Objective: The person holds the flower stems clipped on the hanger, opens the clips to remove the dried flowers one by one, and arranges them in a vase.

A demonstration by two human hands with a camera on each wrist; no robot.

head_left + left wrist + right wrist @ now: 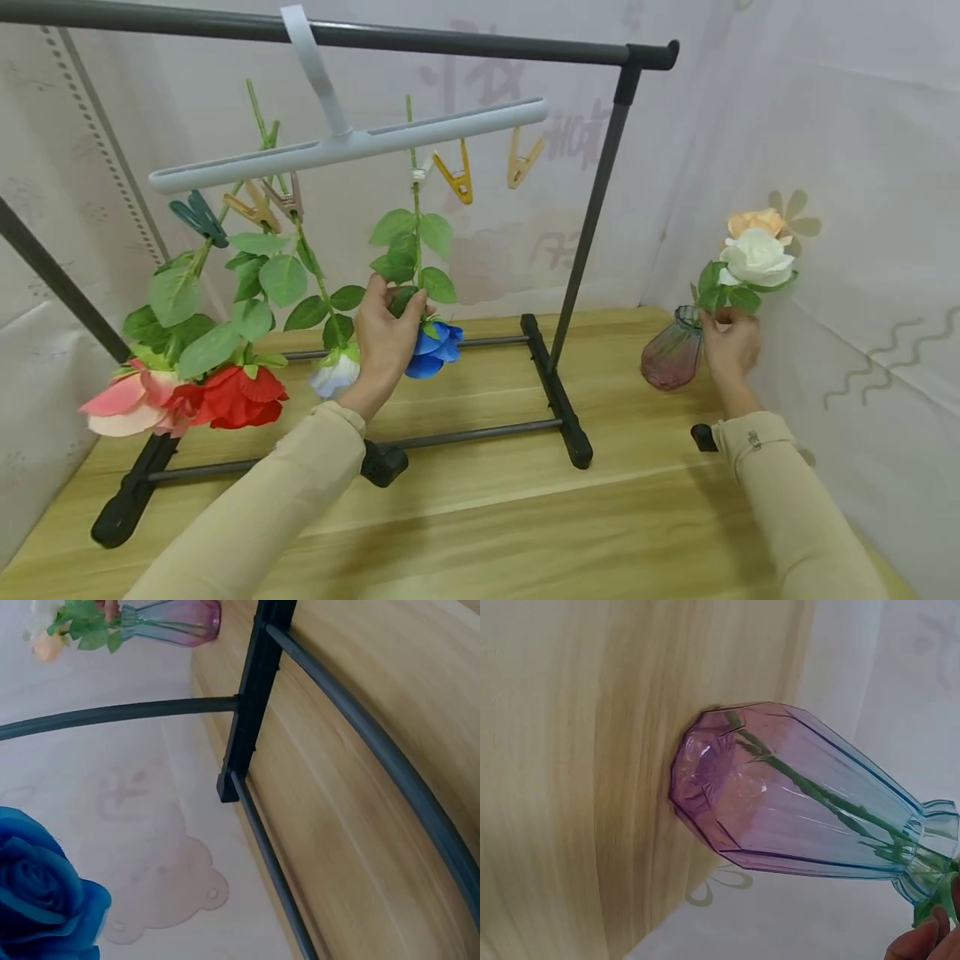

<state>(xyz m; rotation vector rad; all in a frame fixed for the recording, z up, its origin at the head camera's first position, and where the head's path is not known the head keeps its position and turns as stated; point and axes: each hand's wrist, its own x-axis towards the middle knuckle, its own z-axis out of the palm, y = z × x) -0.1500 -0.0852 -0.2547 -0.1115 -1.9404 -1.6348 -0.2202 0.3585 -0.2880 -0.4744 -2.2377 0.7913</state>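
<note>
The left hand (389, 330) pinches the leafy stem of a blue rose (436, 348), just above its upside-down bloom. A white clothespin (422, 171) on the hanger (349, 143) grips that stem higher up. At the right, the right hand (731, 343) holds a white rose (757, 257) by its stem and leaves at the neck of a glass vase (671, 354). A peach rose (756, 222) shows behind the white bloom. In the right wrist view, green stems reach down inside the pink-to-blue vase (802, 802); fingertips (922, 941) appear below its mouth. The blue bloom (37, 889) fills a corner of the left wrist view.
A black rack (420, 37) carries the hanger. From its left half hang a pink rose (135, 400), a red rose (240, 396) and a pale blue-white rose (336, 373). Yellow (459, 177) and tan (522, 162) clothespins hang at the right. The wooden table (480, 517) lies beneath.
</note>
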